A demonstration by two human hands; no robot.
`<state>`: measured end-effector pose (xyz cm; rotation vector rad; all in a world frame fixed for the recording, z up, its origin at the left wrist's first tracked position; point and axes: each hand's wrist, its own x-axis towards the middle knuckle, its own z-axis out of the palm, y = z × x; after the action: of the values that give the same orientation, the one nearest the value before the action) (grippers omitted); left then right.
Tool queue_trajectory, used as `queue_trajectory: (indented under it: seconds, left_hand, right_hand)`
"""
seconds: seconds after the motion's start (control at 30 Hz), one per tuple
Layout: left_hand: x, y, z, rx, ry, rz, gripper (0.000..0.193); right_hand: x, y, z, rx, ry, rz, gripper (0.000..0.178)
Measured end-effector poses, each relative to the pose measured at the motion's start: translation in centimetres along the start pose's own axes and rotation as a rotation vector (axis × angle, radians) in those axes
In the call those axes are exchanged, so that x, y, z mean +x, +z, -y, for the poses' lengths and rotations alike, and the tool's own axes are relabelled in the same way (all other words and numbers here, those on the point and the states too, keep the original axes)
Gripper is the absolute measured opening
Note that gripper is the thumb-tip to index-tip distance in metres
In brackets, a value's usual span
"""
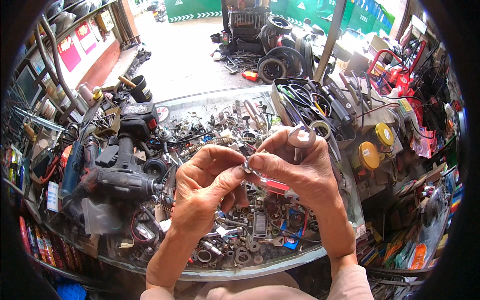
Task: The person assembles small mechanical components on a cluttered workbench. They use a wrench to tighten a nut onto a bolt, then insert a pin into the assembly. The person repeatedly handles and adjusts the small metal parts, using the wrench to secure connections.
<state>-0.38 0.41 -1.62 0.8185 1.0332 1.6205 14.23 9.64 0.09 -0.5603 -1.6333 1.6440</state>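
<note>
Over the middle of the parts-covered glass counter, my two hands meet at their fingertips. My left hand (207,182) is closed, its thumb and index finger pinching a small silver metal piece (247,168) that looks like a nut. From the other side, my right hand (300,167) touches the same piece with thumb and fingers. The pale jaw of an open-end wrench (302,137) sticks up from the right hand; the palm and fingers hide its shank. Just below the fingers shows a red and silver piece (276,186), and I cannot tell whether it is held.
A cordless impact wrench (122,170) lies at the left among loose hardware. A tray of tools and cables (335,105) stands at the back right, beside yellow-lidded jars (369,156). Tires (272,69) stand beyond the glass counter (295,260). Crowded shelves flank both sides.
</note>
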Motion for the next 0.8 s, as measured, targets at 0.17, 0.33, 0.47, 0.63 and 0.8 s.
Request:
queue_trajectory:
  seconds: [0.17, 0.33, 0.47, 0.63, 0.8]
  left_hand:
    - [0.0, -0.7, -0.8, -0.040, 0.039, -0.022, 0.015]
    - [-0.1, -0.9, -1.1, 0.012, 0.060, -0.033, 0.014]
    - [-0.1, -0.9, -1.1, 0.093, 0.061, -0.030, 0.015]
    - [-0.2, -0.7, -1.1, 0.141, 0.082, -0.047, 0.015]
    - [-0.4, -0.2, -1.2, 0.202, 0.114, -0.064, 0.014]
  right_hand:
    - [0.0, -0.3, 0.4, 0.004, 0.089, -0.004, 0.020]
    - [0.1, -0.4, -0.1, -0.085, -0.005, 0.047, 0.021]
    - [-0.2, 0.1, -0.2, -0.130, -0.070, 0.036, 0.017]
    - [-0.4, 0.2, 0.0, -0.254, -0.059, -0.002, 0.017]
    - [-0.4, 0.3, -0.1, -0.276, -0.047, -0.041, 0.022]
